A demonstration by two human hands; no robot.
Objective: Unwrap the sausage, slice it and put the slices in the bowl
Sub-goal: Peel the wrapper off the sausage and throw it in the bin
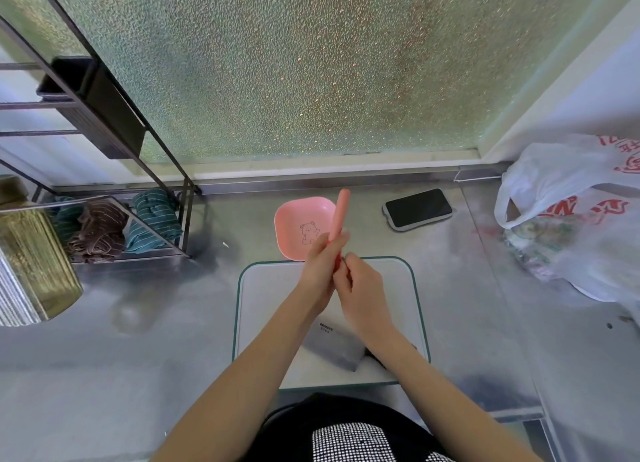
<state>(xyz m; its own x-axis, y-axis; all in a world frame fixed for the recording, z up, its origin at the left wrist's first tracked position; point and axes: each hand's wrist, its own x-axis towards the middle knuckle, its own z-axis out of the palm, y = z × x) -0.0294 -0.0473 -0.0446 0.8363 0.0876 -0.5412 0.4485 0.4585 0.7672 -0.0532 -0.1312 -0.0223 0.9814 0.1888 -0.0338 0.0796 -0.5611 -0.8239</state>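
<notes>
my left hand [320,266] is wrapped around the lower part of the sausage [339,216], holding it upright in the middle of the frame so its pink upper end sticks up in front of the bowl [294,226]. my right hand [360,288] sits just beside the left, fingers curled in and pinching at the bottom end of the sausage, where a bit of redder wrapper shows between my hands — how much of the wrapper is off i cannot tell. the bowl is pink and squarish with a little bear drawn inside, standing on the steel counter [138,340] just above the top edge of the cutting board [391,278]. the board is white with a green rim, and both hands hang over its upper half. lower on the board, partly hidden by my forearms, a cleaver [332,347] lies flat. to the right of the bowl a dark phone [418,208] lies face up on the counter. at the right edge of the frame slumps a white plastic bag [571,219] with red print — and at the left, a black wire rack [104,115] holds folded striped cloths [114,226] on its bottom shelf.
</notes>
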